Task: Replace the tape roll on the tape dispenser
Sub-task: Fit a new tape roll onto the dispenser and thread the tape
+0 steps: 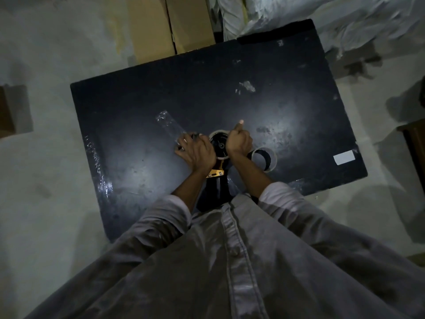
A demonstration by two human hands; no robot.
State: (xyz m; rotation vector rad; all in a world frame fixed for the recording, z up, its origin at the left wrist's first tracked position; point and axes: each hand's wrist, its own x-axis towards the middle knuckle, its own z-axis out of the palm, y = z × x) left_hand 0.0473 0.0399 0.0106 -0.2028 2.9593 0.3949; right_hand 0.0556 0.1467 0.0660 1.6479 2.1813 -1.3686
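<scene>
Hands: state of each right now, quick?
Left hand: closed on the tape dispenser, pulling a clear tape strip.
Right hand: closed on the tape roll mounted in the dispenser.

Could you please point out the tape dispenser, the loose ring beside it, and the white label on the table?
tape dispenser (220, 146): head view, on its black hub.
loose ring (273, 157): head view, on its right rim.
white label (344, 157): head view, on its middle.

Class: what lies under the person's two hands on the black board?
A tape roll on the tape dispenser lies between the left hand and right hand; the dispenser's front end is covered.
</scene>
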